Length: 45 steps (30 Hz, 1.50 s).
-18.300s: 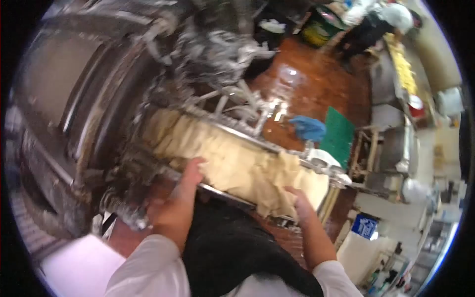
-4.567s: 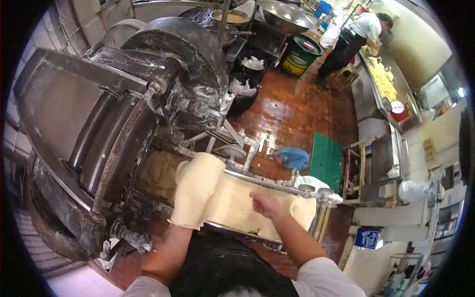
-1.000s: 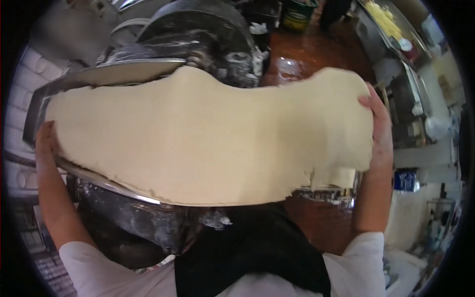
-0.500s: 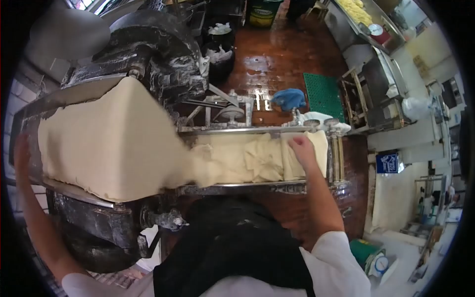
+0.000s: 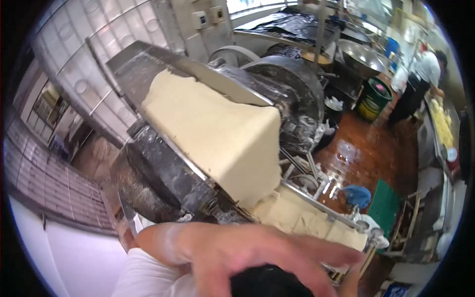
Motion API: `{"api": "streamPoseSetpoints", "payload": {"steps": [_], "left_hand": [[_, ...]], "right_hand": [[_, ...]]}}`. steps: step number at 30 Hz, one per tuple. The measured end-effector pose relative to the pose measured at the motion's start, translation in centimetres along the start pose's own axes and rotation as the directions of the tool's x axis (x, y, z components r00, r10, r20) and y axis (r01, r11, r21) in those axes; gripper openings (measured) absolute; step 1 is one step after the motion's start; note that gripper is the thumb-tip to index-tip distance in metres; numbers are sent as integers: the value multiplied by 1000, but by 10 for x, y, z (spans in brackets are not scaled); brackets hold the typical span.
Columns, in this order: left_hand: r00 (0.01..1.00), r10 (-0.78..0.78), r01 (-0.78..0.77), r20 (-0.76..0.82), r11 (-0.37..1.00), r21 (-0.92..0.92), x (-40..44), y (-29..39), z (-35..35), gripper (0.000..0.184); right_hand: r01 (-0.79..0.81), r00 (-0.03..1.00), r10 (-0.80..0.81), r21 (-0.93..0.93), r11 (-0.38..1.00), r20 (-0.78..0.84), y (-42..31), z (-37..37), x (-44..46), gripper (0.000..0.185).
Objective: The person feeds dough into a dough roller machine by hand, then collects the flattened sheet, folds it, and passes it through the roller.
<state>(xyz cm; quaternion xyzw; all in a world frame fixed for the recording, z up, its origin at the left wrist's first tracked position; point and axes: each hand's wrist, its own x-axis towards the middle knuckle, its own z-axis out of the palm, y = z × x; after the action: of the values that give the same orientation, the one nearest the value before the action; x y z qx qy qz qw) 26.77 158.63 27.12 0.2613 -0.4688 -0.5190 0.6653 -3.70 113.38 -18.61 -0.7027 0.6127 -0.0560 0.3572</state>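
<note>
Close to the camera, my left hand reaches across the bottom of the view. Its fingers are spread apart and curved, with nothing visible between them. At the lower right, a strip of skin seems to be part of my right hand or forearm; its fingers are hidden. Beyond my left hand, a wide pale dough sheet lies on the sloping metal tray of a floury roller machine. The sheet's near end drapes over the edge. Below it, more dough lies folded along a narrow bed.
Dark, flour-dusted machine housings flank the tray. A blue cloth lies beside a green mat on the wet reddish floor. Another person stands at the far right counter, near a green bucket.
The camera view has swung left and up. My left hand has left the tray's far end and come near the camera. My right hand has left the folded dough.
</note>
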Motion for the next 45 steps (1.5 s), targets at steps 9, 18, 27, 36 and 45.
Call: {"api": "streamPoseSetpoints", "payload": {"steps": [9, 18, 27, 36, 45], "left_hand": [[726, 678, -661, 119, 735, -153, 63, -86, 30, 53], [942, -289, 257, -173, 948, -186, 35, -110, -27, 53], [564, -772, 351, -294, 546, -760, -15, -318, -123, 74], [553, -642, 95, -531, 682, -726, 19, -292, -92, 52], [565, -138, 577, -813, 772, 269, 35, -289, -89, 48]], "right_hand": [[-89, 978, 40, 242, 966, 203, -50, -17, -51, 34], [123, 895, -297, 455, 882, 333, -137, -17, -101, 36], [-13, 631, -533, 694, 720, 564, -255, 4, -201, 38], [-55, 584, -435, 569, 821, 685, -203, 11, -179, 37], [432, 861, -477, -244, 868, -176, -99, 24, -87, 54]]}}
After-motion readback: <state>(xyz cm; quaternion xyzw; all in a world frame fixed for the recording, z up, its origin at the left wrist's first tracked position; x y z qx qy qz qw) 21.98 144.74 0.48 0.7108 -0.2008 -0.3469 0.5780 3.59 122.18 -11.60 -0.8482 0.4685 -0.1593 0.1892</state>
